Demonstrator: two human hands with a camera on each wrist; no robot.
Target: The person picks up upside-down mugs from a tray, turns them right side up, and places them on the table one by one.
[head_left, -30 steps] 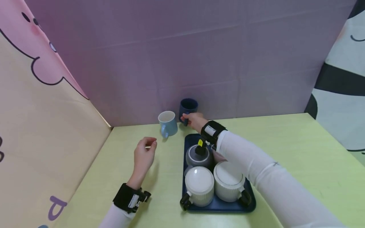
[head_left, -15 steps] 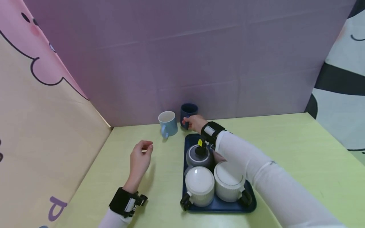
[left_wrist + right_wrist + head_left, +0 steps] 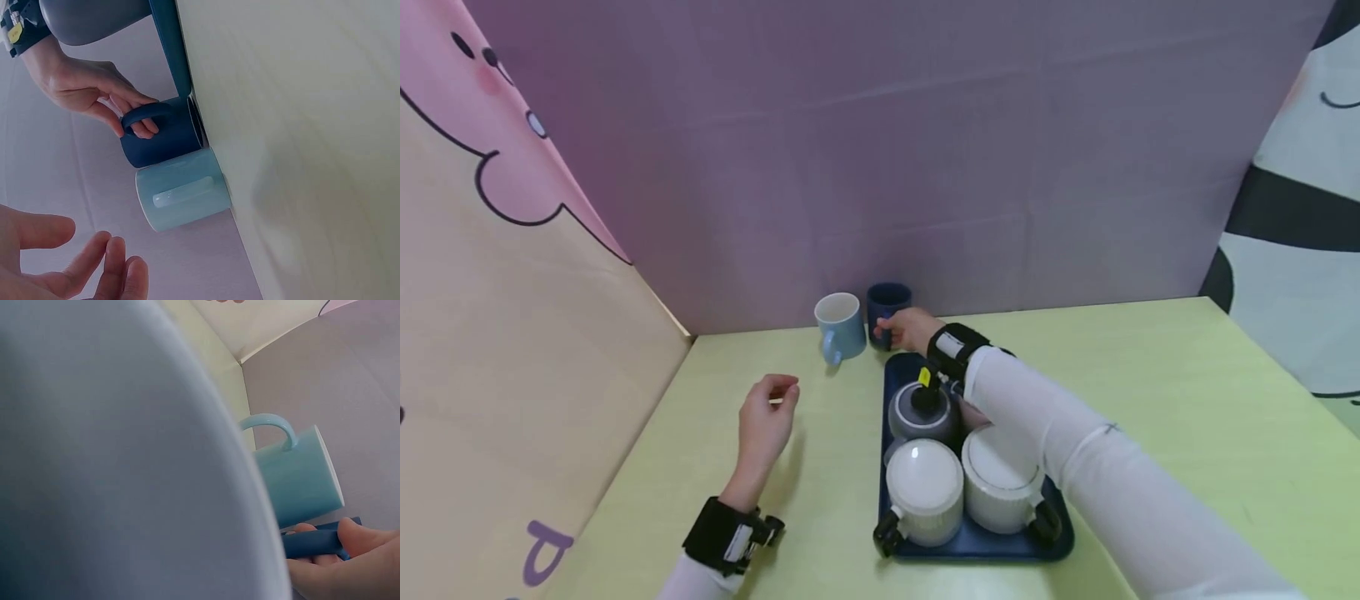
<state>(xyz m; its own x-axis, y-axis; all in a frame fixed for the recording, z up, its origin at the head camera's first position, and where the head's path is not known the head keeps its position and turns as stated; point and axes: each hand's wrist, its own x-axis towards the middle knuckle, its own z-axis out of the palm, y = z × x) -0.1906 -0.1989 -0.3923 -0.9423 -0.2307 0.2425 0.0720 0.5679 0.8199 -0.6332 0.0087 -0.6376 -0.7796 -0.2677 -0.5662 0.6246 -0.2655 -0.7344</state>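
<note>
1. The right hand point(image 3: 913, 327) has the dark blue mug point(image 3: 169, 134) by its handle point(image 3: 150, 111), fingers hooked through the loop, thumb up against it.
2. That mug is at the back of the pale green table point(image 3: 1150, 375), mouth up, close to the purple cloth backdrop point(image 3: 925, 150). Can't tell if its base is fully down.
3. Right beside it, on the left, is a light blue mug point(image 3: 842, 329), upright on the table, handle pointing toward the person. Whether the two mugs actually touch is hard to say.
4. The left hand point(image 3: 765, 427) is up over the table, left of the tray. Fingers loosely bent, a gap between them and the thumb, nothing in it.
5. The dark blue tray point(image 3: 966, 547) sits in front of the dark blue mug, partly under the right arm. It's got a gray round pot point(image 3: 917, 429) at the back and two white ribbed pots point(image 3: 923, 479) side by side up front, with black bits sticking out low down. Something pinkish point(image 3: 973, 414) peeks out by the sleeve, mostly hidden.
6. Both wrists wear black straps point(image 3: 718, 533) over white sleeves point(image 3: 1097, 467).
7. A rounded gray surface point(image 3: 125, 456), blurry and super close, hogs most of the right wrist view.
8. Off to the sides: a cream panel point(image 3: 535, 317) with pink cartoon art on the left, a black-and-white print point(image 3: 1292, 283) on the right.
</note>
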